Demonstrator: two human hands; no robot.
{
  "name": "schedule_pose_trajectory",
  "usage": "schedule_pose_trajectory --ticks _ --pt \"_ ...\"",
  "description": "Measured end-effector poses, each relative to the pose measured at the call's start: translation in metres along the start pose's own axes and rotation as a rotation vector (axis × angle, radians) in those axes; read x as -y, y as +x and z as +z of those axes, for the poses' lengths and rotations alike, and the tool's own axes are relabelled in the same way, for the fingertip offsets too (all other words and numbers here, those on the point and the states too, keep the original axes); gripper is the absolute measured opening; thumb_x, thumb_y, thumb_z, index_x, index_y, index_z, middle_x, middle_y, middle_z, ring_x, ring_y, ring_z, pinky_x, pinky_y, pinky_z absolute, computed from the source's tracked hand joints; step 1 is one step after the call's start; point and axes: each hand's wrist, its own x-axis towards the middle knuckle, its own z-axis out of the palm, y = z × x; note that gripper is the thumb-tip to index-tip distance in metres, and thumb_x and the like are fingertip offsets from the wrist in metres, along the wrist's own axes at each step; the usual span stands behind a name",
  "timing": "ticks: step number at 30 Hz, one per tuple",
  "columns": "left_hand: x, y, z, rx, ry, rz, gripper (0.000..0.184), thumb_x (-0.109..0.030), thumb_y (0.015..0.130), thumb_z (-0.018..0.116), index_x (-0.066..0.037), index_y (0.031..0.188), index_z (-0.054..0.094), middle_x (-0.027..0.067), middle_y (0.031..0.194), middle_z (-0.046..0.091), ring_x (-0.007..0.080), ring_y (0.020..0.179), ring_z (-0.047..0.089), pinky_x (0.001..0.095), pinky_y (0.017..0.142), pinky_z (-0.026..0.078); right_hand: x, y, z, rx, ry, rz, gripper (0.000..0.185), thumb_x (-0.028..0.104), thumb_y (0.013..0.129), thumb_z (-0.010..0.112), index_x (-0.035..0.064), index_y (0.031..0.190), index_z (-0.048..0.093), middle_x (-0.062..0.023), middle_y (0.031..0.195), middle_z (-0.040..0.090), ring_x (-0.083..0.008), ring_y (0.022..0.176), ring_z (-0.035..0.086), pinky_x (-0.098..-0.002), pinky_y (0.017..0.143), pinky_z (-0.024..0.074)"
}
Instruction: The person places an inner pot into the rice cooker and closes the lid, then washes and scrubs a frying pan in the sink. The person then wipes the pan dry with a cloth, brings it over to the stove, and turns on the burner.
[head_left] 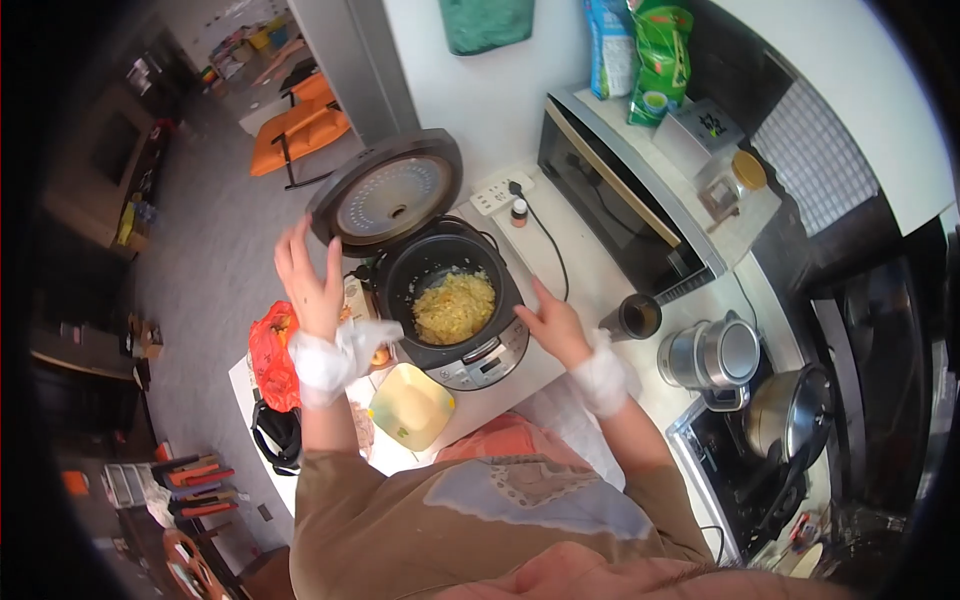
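Note:
A rice cooker (490, 362) stands on the white counter with its lid (395, 200) raised. Yellow food with pale bits (455, 308) lies inside its dark pot. My left hand (312, 285) is raised at the left edge of the lid, fingers apart, holding nothing; whether it touches the lid I cannot tell. On the right of the cooker, my right hand (552, 322) has its fingers apart and holds nothing, its fingertips close to the cooker's side. White wrapping surrounds both wrists. Below the cooker sits a pale yellow-green square dish (412, 405).
A red plastic bag (272, 358) is at the left. A power strip (500, 195), a small bottle (519, 212) and a microwave (610, 200) are behind. On the right stand a dark cup (636, 318), metal containers (708, 355) and a pot (788, 410) on the stove.

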Motion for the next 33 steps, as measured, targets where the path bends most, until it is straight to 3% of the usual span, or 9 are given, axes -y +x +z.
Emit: schedule_pose_trajectory --ticks 2,8,10,14,17,20,26,27,33 --pt "-0.006 0.03 0.0 0.018 -0.163 -0.011 0.048 -0.034 0.095 0.056 -0.006 0.133 0.051 0.0191 0.137 0.047 0.0319 0.13 0.043 0.0485 0.109 0.029 -0.011 -0.026 -0.015 0.015 0.007 -0.003 0.068 0.037 0.087 0.066 -0.0023 0.139 0.044 -0.0149 0.063 0.063 -0.0325 0.059 0.063 -0.0423 0.057 0.0489" --pt "-0.009 0.02 -0.006 0.401 -0.105 -0.246 0.049 -0.046 0.099 0.04 -0.013 0.133 0.052 0.0111 0.134 0.052 0.033 0.128 0.046 0.0625 0.108 0.019 -0.017 -0.122 -0.071 0.031 0.356 0.212 0.061 0.03 0.095 0.06 0.0011 0.144 0.04 -0.0032 0.061 0.059 -0.012 0.052 0.055 -0.0285 0.053 0.0458" --pt "-0.03 -0.002 -0.034 0.522 -0.194 -0.181 0.042 -0.041 0.1 0.042 -0.01 0.123 0.06 0.0122 0.12 0.06 0.0324 0.12 0.052 0.0605 0.109 0.02 -0.026 -0.163 -0.092 -0.005 0.471 0.28 0.057 0.026 0.096 0.059 0.0025 0.145 0.04 -0.0014 0.063 0.057 -0.008 0.053 0.052 -0.0255 0.053 0.045" --pt "-0.074 -0.089 -0.041 0.678 -0.157 0.022 0.039 -0.037 0.098 0.049 -0.003 0.101 0.068 0.0164 0.132 0.056 0.0357 0.118 0.055 0.0608 0.106 0.027 -0.036 -0.245 -0.128 -0.161 0.466 0.312 0.057 0.025 0.095 0.061 0.0028 0.144 0.041 -0.0023 0.069 0.059 -0.0078 0.052 0.052 -0.025 0.053 0.0455" --pt "-0.074 -0.16 -0.011 0.943 -0.231 -0.106 0.046 -0.04 0.097 0.049 0.002 0.107 0.066 0.0241 0.132 0.055 0.04 0.119 0.053 0.0414 0.099 0.043 -0.03 -0.307 -0.148 -0.295 0.423 0.364 0.055 0.024 0.094 0.062 0.0049 0.143 0.044 -0.0026 0.07 0.06 -0.0075 0.054 0.054 -0.0242 0.053 0.0453" --pt "-0.056 -0.214 0.026 0.737 -0.163 0.094 0.042 -0.037 0.096 0.053 0.002 0.104 0.068 0.0234 0.119 0.062 0.0403 0.11 0.059 0.0431 0.094 0.047 -0.032 -0.371 -0.159 -0.368 0.329 0.429 0.053 0.019 0.094 0.062 0.0095 0.143 0.046 -0.001 0.074 0.06 -0.0069 0.06 0.053 -0.0244 0.056 0.0456" --pt "0.005 -0.22 0.09 0.91 -0.07 0.213 0.043 -0.039 0.094 0.057 0.001 0.107 0.065 0.0233 0.105 0.063 0.0402 0.098 0.061 0.0467 0.083 0.05 -0.049 -0.52 -0.164 -0.309 -0.005 0.356 0.053 0.028 0.091 0.063 0.0069 0.138 0.05 -0.0189 0.087 0.067 -0.0317 0.071 0.063 -0.0384 0.068 0.0488" --pt "-0.003 -0.22 0.088 0.969 -0.08 0.072 0.046 -0.042 0.092 0.059 0.001 0.109 0.065 0.0217 0.099 0.063 0.04 0.091 0.06 0.0478 0.081 0.048 -0.053 -0.545 -0.164 -0.233 -0.004 0.459 0.053 0.032 0.092 0.06 0.0055 0.137 0.05 -0.0209 0.092 0.067 -0.0339 0.077 0.064 -0.041 0.071 0.0494" --pt "-0.235 -0.323 0.062 1.114 -0.293 0.372 0.047 -0.042 0.09 0.062 0.0 0.113 0.064 0.0219 0.104 0.063 0.0377 0.095 0.061 0.0454 0.084 0.049 -0.075 -0.683 -0.154 -0.481 -0.056 0.75 0.056 0.031 0.086 0.065 0.0018 0.133 0.052 -0.0209 0.096 0.065 -0.0376 0.088 0.064 -0.0434 0.077 0.05"
